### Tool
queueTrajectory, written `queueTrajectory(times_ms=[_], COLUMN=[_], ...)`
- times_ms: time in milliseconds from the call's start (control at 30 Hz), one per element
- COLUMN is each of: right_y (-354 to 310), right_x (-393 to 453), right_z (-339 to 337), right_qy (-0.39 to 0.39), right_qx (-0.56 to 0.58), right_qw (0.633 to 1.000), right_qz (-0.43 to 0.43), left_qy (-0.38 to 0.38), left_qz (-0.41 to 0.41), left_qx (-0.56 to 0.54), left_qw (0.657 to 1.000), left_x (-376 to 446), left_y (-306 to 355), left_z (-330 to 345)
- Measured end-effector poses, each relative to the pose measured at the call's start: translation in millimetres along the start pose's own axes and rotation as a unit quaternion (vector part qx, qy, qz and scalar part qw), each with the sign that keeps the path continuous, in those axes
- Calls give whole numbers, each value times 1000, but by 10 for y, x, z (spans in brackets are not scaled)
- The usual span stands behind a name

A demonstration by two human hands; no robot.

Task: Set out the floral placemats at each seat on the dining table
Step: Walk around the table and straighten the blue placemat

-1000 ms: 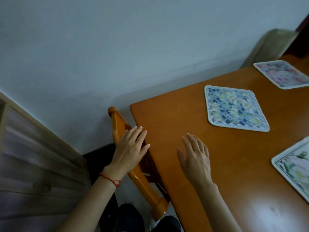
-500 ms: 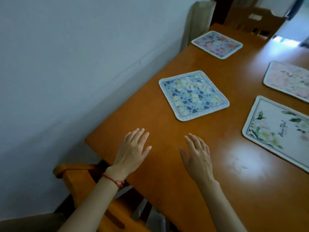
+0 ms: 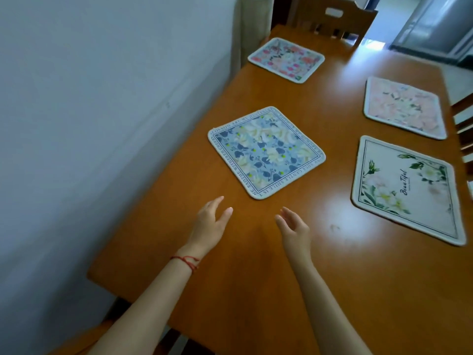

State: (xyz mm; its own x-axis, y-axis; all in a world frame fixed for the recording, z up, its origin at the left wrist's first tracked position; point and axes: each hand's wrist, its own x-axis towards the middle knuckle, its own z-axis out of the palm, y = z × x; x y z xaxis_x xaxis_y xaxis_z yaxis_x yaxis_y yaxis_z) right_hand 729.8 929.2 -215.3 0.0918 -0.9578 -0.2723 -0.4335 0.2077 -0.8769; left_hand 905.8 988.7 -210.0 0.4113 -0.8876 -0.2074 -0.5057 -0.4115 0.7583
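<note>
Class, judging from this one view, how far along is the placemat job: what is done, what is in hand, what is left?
Done: four placemats lie flat on the dining table: blue floral placemat, red floral placemat, pale pink placemat and white "Beautiful" placemat. In hand: nothing; left hand and right hand are open and empty above the bare near end. Left: possibly that near seat.

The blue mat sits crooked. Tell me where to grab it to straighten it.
Pinch the near corner of the blue floral placemat, which points at the hands, coming low from the near side. It lies flat on the table, so only the edges offer grip. The right hand, open and empty, is about as close as the left hand.
</note>
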Motion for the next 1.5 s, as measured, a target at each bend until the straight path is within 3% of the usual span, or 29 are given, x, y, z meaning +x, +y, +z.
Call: queueTrajectory(times_ms=[233,533,700,933,1500], right_y=[17,-19,-20,-23,33], right_x=[452,815,886,969,1146], right_z=[136,318,382,389,586], right_qy=[29,44,42,56,83], right_qx=[146,334,405,453,279], right_qw=[982,907,869,833,931], right_qz=[120,252,282,312,222], left_qy=[-4,-8,16,39,48], left_qz=[-114,-171,-202,-208,-208], left_qx=[-157,-236,-303,-315,-347], left_qw=[981,957,931,925,913], left_x=[515,873,959,998,1106], left_y=[71,117,147,164,191], left_z=[280,552,619,727,826])
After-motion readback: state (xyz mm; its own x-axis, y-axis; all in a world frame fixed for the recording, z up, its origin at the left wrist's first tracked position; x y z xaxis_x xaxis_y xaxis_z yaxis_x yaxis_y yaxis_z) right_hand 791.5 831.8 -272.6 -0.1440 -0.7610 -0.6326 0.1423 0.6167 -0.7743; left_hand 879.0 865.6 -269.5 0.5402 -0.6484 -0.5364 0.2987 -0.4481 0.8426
